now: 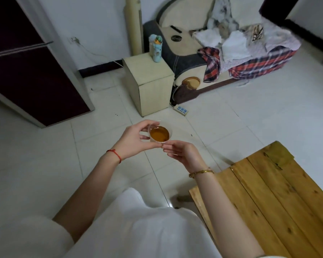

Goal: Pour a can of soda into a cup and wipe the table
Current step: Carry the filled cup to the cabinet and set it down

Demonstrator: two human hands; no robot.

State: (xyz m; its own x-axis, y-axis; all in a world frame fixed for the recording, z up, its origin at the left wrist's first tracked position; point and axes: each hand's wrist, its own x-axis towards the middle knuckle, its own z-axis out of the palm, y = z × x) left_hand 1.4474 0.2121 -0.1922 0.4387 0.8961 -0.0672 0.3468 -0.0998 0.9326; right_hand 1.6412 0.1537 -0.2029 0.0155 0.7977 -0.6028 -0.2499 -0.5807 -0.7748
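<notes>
White shirt [138,229] fills the near edge of the view; both bare forearms reach out from it over the tiled floor [35,164].

Cup [159,134]: clear plastic, upright, holding amber soda to well below the rim. It is held in mid-air above the floor, to the left of and beyond the wooden counter [268,198], not over it.

Left hand [136,140]: thumb and fingers curled round the cup's left wall, fingertips at the rim and lower side. Right hand [183,153]: fingers extended and close together, tips touching the cup's near lower edge, supporting rather than gripping as far as can be seen.

No can and no cloth in view. Judgement: pouring appears done; wiping of the counter not yet started.

Outward: small beige cabinet [149,84] beyond the cup, a pale blue toy-like bottle [156,48] on top; power strip [180,110] on the floor at its right foot; bed with plaid bedding [250,60] far right; dark wardrobe [26,71] far left.

Risks:
- Thin cup wall may flex under the left-hand squeeze, slopping soda over the rim.
- Any tilt or slip spills onto the tiles, not far from the power strip.
- Setting down near the counter's edge could tip it.
</notes>
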